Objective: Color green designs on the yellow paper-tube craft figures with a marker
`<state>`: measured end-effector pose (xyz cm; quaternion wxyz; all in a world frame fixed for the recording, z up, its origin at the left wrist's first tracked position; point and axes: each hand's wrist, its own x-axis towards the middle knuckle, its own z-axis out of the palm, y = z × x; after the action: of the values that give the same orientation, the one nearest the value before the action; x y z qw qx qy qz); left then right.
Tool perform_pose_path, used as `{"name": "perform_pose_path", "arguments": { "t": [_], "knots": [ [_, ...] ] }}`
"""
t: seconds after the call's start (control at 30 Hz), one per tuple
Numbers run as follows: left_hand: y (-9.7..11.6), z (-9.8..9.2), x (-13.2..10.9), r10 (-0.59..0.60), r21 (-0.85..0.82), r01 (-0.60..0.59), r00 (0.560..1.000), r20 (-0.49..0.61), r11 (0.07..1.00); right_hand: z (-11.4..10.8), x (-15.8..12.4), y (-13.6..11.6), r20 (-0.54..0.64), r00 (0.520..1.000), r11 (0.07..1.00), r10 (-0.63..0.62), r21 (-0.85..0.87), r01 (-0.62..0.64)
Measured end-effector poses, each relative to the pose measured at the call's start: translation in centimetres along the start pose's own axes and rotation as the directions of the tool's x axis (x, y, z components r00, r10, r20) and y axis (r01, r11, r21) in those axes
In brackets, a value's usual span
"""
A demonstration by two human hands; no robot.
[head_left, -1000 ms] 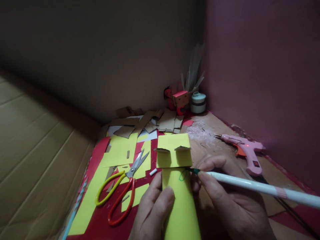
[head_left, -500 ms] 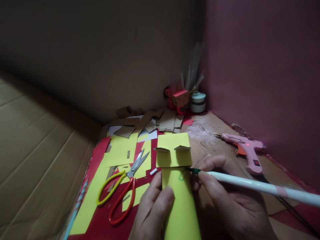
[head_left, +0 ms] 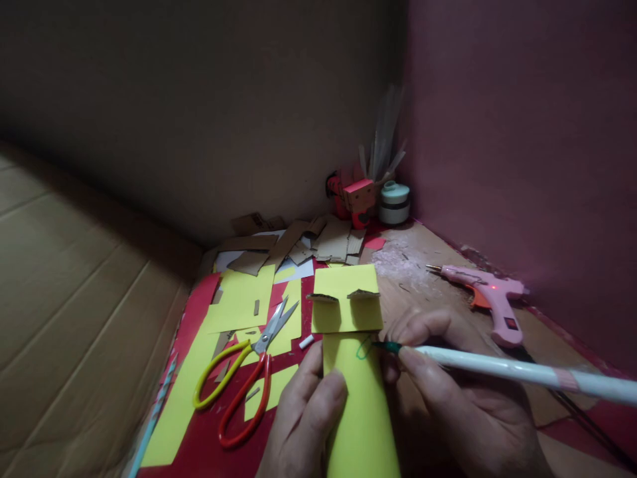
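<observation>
My left hand (head_left: 303,415) presses its fingers on the left edge of a tall yellow paper strip (head_left: 361,411). A small green loop is drawn near the strip's upper right. A yellow paper block (head_left: 346,299) with two small cardboard flaps sits at the strip's top. In my right hand (head_left: 448,392) I grip a long white pen (head_left: 502,367), its green tip touching the strip at the drawn loop.
Scissors (head_left: 243,372) with one yellow and one orange handle lie on yellow and red paper sheets (head_left: 239,299) to the left. A pink glue gun (head_left: 490,299) rests at the right by the wall. Cardboard scraps (head_left: 298,242), a small box and a teal-lidded jar (head_left: 395,202) fill the corner.
The pen tip has shifted very slightly down along the green loop. Both hands and the paper stay nearly still.
</observation>
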<state>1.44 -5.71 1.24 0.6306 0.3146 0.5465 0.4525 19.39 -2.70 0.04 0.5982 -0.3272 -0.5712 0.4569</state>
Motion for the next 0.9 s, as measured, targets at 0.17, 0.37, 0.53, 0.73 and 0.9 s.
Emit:
{"name": "perform_pose_path", "arguments": {
  "t": [0.17, 0.37, 0.53, 0.73, 0.9],
  "knots": [
    [0.04, -0.02, 0.04, -0.008, 0.026, 0.009, 0.999, -0.047, 1.000, -0.09, -0.13, -0.02, 0.013, 1.000, 0.999, 0.024, 0.040, -0.025],
    [-0.11, 0.32, -0.05, -0.021, -0.003, 0.020, 0.999, -0.038, 1.000, -0.09, -0.18, -0.01, -0.003, 0.999, 0.999, 0.034, 0.001, -0.034],
    [-0.27, -0.16, -0.08, -0.010, 0.049, 0.016, 0.992, -0.123, 0.999, -0.25, -0.21, 0.05, 0.015, 1.000, 1.000, 0.022, -0.007, -0.022],
    [0.02, -0.43, 0.47, 0.058, 0.041, -0.055, 0.996, -0.062, 0.998, -0.23, 0.12, 0.17, 0.015, 1.000, 1.000, -0.001, -0.005, 0.001],
    [-0.22, -0.38, 0.16, 0.025, 0.022, -0.024, 0.999, -0.034, 0.999, -0.30, 0.22, 0.19, 0.016, 1.000, 0.999, -0.011, -0.041, 0.012]
  ]
}}
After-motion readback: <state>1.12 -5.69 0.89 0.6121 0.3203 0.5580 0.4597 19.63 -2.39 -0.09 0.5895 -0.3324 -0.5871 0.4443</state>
